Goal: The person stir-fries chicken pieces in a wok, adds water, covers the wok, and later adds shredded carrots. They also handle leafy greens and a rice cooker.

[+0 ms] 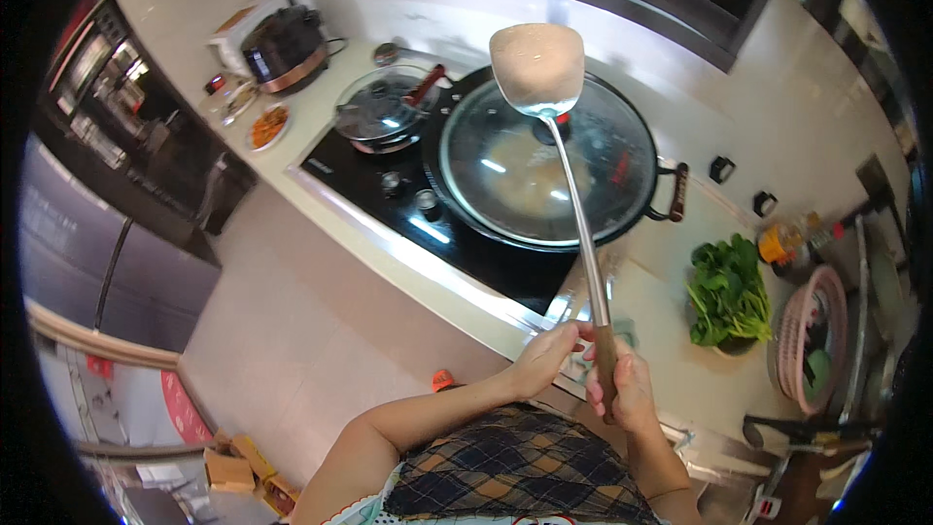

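Observation:
My right hand (pixel 627 386) is closed around the wooden handle of a metal wok spatula (pixel 536 69), whose blade is raised over the stove. Beside the handle is my left hand (pixel 550 357), its fingers near or against it; whether they grip anything is unclear. Beyond, a large wok sits on the black cooktop (pixel 503 273) under a glass lid (pixel 466 182). Pale liquid or food shows through the lid, and part of the lid lies behind the spatula. Left of the wok stands a smaller pan with a glass lid (pixel 372 106).
Leafy greens (pixel 729 292) fill a bowl at the right, near bottles (pixel 780 244) and a pink basket (pixel 791 350). A plate of orange food (pixel 268 127) and a black appliance (pixel 284 51) stand on the left counter. The wok's side handle (pixel 679 193) sticks out rightward.

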A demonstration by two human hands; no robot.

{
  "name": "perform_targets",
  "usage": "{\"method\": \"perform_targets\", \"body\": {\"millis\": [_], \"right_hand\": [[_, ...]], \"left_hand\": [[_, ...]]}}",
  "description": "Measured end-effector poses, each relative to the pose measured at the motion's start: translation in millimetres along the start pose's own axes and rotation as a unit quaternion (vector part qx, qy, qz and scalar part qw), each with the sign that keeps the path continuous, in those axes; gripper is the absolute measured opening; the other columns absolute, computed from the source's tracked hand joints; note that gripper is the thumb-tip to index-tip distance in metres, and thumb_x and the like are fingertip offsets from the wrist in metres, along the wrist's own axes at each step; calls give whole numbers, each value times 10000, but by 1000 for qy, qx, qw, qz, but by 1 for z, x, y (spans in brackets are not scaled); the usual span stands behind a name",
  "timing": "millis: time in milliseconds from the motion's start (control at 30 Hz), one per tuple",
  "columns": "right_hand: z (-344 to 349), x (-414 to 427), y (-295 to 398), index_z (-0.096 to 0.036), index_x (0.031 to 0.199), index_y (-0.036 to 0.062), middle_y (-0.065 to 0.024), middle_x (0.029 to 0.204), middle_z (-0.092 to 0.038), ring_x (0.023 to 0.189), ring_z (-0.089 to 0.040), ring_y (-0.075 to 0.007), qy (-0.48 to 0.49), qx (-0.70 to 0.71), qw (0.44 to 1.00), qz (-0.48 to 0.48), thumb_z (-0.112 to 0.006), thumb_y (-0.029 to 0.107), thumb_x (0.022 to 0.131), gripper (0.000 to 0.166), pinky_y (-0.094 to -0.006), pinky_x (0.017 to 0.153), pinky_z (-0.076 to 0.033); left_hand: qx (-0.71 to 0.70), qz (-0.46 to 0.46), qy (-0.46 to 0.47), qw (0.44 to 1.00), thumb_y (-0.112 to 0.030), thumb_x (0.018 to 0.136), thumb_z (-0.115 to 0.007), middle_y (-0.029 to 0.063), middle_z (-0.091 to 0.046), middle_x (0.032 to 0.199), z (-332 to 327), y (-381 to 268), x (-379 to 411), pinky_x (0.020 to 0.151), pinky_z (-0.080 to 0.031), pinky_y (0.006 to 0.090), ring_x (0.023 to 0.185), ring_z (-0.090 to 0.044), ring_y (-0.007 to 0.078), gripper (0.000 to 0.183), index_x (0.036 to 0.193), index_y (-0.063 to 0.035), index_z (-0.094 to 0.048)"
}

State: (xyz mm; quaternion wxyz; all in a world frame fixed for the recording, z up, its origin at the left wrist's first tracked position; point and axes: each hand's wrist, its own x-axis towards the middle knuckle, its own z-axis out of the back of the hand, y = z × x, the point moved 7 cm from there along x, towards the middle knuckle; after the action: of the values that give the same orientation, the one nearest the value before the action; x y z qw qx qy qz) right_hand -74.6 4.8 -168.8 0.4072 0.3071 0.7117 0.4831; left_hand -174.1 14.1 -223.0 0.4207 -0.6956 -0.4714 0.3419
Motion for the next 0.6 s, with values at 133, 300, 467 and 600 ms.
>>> {"method": "perform_targets", "body": {"millis": [133,300,467,600], "right_hand": [[-50,32,3,-471,987,8,-23,549,-459,388,-406,-82,80,-8,996,42,-315,684,824,712,-194,368,-321],[-102,59,-9,-487,1001,15,-35,604,-493,428,-449,-84,139,9,990,30,-299,654,849,684,-194,378,-340],[-163,81,-6,-497,981,30,-41,610,-511,445,-483,-102,125,-54,989,55,-253,647,863,673,-199,391,-359],[-195,107,3,-559,899,21,-65,660,-573,578,-553,-124,99,-263,946,161,-284,597,887,638,-241,482,-414]], "left_hand": [[-51,-44,-20,997,-311,967,-321,68,-533,931,13,-33,-30,638,-476,249,679,-557,112,419,1273,-30,-376],[-60,-34,-95,993,-206,931,-456,53,-527,875,47,-70,-60,481,-464,210,543,-538,93,388,1260,-30,-351],[26,-53,-106,993,-163,922,-459,62,-550,943,105,-96,-82,645,-469,221,744,-555,90,274,1153,-14,-449],[58,-135,-95,985,-130,926,-427,75,-537,1029,151,-112,-95,797,-445,257,897,-529,109,259,1151,-6,-462]]}}
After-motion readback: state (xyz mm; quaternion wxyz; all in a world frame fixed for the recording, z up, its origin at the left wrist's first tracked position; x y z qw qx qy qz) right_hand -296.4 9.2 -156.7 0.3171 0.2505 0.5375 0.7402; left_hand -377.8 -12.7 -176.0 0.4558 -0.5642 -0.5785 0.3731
